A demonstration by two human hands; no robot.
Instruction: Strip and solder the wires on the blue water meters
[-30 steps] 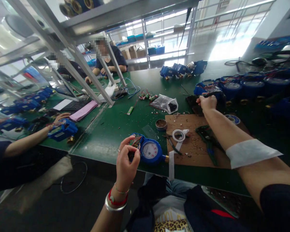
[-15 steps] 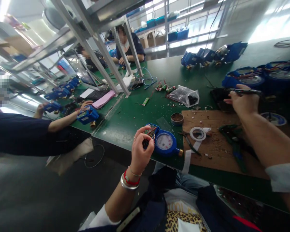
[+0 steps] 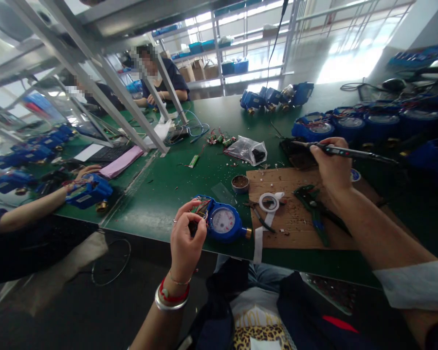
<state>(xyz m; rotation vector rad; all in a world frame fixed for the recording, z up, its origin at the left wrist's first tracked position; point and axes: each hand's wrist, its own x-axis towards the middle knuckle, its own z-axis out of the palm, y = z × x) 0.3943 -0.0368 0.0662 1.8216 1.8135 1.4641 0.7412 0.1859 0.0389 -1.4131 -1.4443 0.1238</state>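
A blue water meter [image 3: 224, 219] lies at the table's front edge, with a round dial, a brass fitting and an opened compartment of thin wires [image 3: 203, 206]. My left hand [image 3: 186, 238] is at that compartment, thumb and index finger pinched on a wire; the fingertips partly hide it. In my right hand [image 3: 334, 167] is a soldering iron [image 3: 341, 150], gripped like a pen. Its tip points left, over a dark block-like holder [image 3: 295, 151]; whether they touch I cannot tell. A small round tin [image 3: 240, 183] of brown material stands behind the meter.
On a cardboard sheet [image 3: 288, 228] lie green-handled pliers [image 3: 314, 209], small cutters [image 3: 261, 216] and a white tape roll [image 3: 269, 202]. Behind are a plastic bag [image 3: 245, 149] and small green parts [image 3: 219, 138]. More meters [image 3: 346, 124] line the right. A co-worker's arm [image 3: 36, 206] reaches in at left.
The view has swung right, so things appear further left. My right hand now has the soldering iron raised with its tip in sight. My left hand stays pinched at the meter.
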